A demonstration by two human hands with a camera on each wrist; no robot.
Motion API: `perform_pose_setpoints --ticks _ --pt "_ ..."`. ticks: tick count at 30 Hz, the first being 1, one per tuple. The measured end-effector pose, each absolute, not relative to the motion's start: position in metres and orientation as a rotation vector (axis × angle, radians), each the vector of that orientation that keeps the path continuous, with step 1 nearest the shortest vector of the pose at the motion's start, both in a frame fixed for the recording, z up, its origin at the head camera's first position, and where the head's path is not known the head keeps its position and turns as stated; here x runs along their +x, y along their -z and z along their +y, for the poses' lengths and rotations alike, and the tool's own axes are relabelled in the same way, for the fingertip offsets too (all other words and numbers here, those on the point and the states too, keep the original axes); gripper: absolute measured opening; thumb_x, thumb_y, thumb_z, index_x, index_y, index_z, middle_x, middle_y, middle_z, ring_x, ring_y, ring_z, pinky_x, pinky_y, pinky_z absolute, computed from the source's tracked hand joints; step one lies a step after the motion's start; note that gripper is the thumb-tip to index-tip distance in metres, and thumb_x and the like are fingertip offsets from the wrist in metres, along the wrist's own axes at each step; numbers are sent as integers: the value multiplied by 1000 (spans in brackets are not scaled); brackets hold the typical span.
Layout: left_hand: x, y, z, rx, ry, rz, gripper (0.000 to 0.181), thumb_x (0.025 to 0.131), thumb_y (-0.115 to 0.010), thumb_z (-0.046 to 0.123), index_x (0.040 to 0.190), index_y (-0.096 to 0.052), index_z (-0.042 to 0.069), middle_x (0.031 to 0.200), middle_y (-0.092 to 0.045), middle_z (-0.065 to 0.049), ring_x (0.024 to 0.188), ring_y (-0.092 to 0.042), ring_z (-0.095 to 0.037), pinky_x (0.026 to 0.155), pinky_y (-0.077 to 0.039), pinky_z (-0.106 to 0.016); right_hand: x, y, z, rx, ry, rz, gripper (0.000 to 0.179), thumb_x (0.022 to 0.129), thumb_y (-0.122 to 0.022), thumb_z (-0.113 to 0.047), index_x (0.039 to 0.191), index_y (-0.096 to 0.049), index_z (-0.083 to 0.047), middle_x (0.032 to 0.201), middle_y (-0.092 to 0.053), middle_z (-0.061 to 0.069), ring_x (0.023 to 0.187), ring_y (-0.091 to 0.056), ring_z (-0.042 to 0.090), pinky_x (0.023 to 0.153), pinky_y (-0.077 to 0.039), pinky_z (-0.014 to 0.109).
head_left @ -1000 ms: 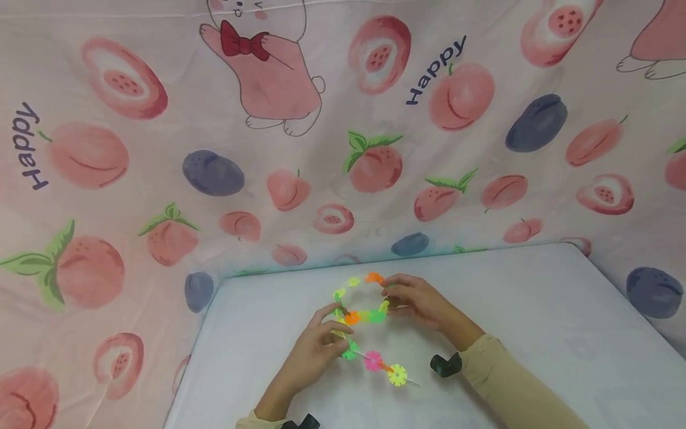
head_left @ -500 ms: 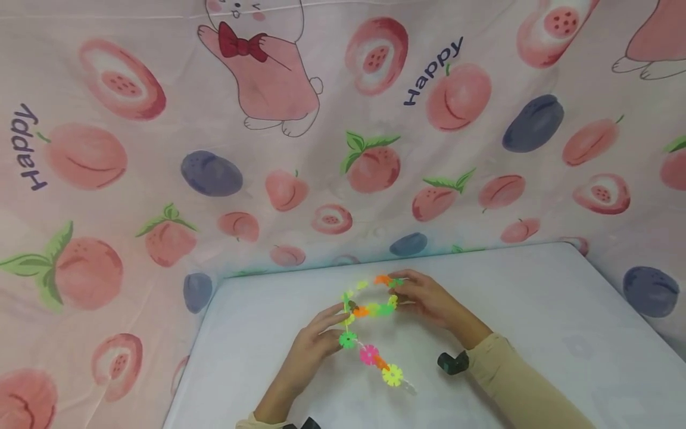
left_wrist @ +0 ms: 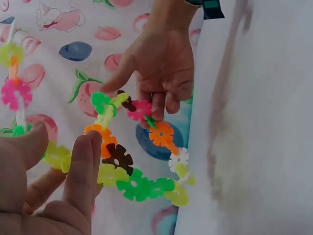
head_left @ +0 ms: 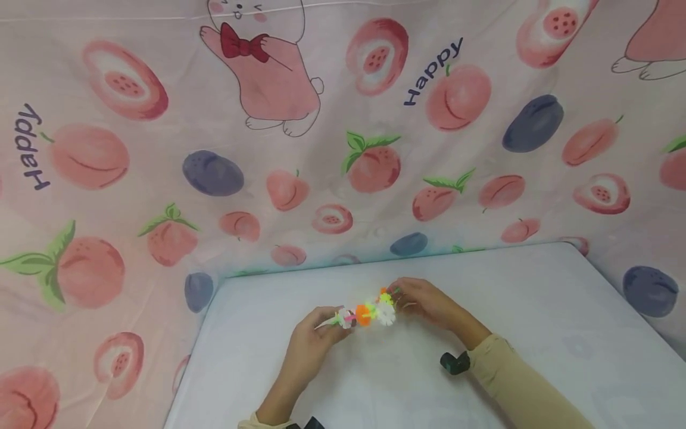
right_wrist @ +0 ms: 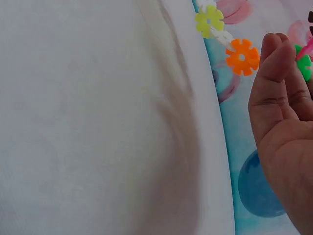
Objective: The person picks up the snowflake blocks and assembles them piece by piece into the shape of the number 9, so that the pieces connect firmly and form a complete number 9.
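Note:
Both hands hold up a chain of interlocking snowflake discs [head_left: 363,314] over the white table. In the left wrist view its green [left_wrist: 134,186], orange, yellow, pink, brown and white discs join into a ring, and a tail with a pink disc [left_wrist: 17,93] runs up past the left thumb. My left hand [head_left: 311,342] grips the chain where ring and tail meet, fingers bent around yellow discs. My right hand [head_left: 423,301] pinches the far side of the ring by a pink disc [left_wrist: 139,110]. The right wrist view shows an orange disc [right_wrist: 242,57] beside those fingertips.
A white-covered table [head_left: 536,333] lies under the hands. Behind it hangs a pink cloth [head_left: 300,196] printed with fruit and a rabbit. A dark wrist device [head_left: 454,363] sits at the right sleeve.
The ring and its tail, which hung toward the front, have been tipped up, so the chain now looks nearly edge-on in the head view. The left hand has turned with it.

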State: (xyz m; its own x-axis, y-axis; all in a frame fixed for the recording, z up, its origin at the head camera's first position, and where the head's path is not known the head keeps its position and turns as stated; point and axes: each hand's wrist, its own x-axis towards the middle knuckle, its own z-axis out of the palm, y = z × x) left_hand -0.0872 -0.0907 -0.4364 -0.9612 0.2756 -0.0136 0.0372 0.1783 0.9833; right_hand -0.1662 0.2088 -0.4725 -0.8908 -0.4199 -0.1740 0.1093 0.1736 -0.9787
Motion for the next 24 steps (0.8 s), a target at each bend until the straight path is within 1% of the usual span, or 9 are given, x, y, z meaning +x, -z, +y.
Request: perform_pose_setpoints --ticks 2,5,7,9,13,14,17,21,24 --pt "-88 434 -91 253 -1917 2234 34 99 -67 25 128 -61 8 120 -73 -15 103 -75 -22 90 -58 -28 -166 473 211 -346 1697 2129 33 101 -65 -27 127 -63 -7 110 -66 11 98 -61 28 87 -55 42" --pt "-90 432 -91 204 -1963 2193 34 102 -63 27 126 -60 4 124 -70 -19 98 -75 -25 89 -59 -30 -166 473 212 -425 1590 2282 34 91 -77 -19 122 -66 -13 103 -68 9 94 -61 24 80 -55 38" --pt "-91 432 -91 179 -1977 2172 38 102 -62 34 125 -60 3 129 -68 -18 97 -75 -25 88 -59 -30 -167 472 212 -467 1556 2361 28 89 -79 -20 115 -69 -13 100 -68 5 94 -61 23 77 -54 34" --pt "-92 431 -90 157 -1986 2155 43 102 -62 41 122 -60 3 133 -67 -15 97 -75 -24 88 -59 -30 -167 471 213 -478 1539 2418 17 90 -79 -23 102 -70 -13 90 -64 1 89 -58 20 73 -50 30" --pt "-93 430 -90 96 -1990 2126 51 100 -59 50 117 -56 2 114 -73 -17 93 -76 -24 88 -60 -30 -167 468 214 -440 1538 2450 16 93 -76 -31 94 -71 -15 93 -62 -1 95 -56 19 75 -48 31" --pt "-93 430 -90 77 -1994 2111 53 100 -59 52 117 -54 1 109 -74 -19 92 -76 -24 88 -60 -31 -167 467 214 -418 1542 2438 18 93 -75 -33 96 -72 -16 93 -64 0 96 -59 18 77 -50 32" --pt "-92 432 -90 46 -2001 2073 58 100 -57 52 124 -53 0 101 -74 -21 90 -76 -23 87 -60 -31 -166 465 214 -368 1573 2350 27 96 -71 -39 105 -72 -13 107 -74 5 104 -69 21 85 -57 37" --pt "-92 436 -90 34 -2028 2035 58 102 -56 49 137 -46 3 93 -75 -15 89 -76 -22 89 -60 -33 -165 463 211 -296 1633 2231 42 96 -68 -45 111 -67 -6 111 -73 22 94 -76 25 81 -60 38" --pt "-93 440 -91 36 -2063 2019 53 104 -55 47 137 -42 8 88 -74 -14 89 -77 -24 90 -59 -34 -164 462 209 -240 1668 2177 45 96 -68 -48 112 -64 -6 112 -69 29 88 -76 27 75 -60 38"
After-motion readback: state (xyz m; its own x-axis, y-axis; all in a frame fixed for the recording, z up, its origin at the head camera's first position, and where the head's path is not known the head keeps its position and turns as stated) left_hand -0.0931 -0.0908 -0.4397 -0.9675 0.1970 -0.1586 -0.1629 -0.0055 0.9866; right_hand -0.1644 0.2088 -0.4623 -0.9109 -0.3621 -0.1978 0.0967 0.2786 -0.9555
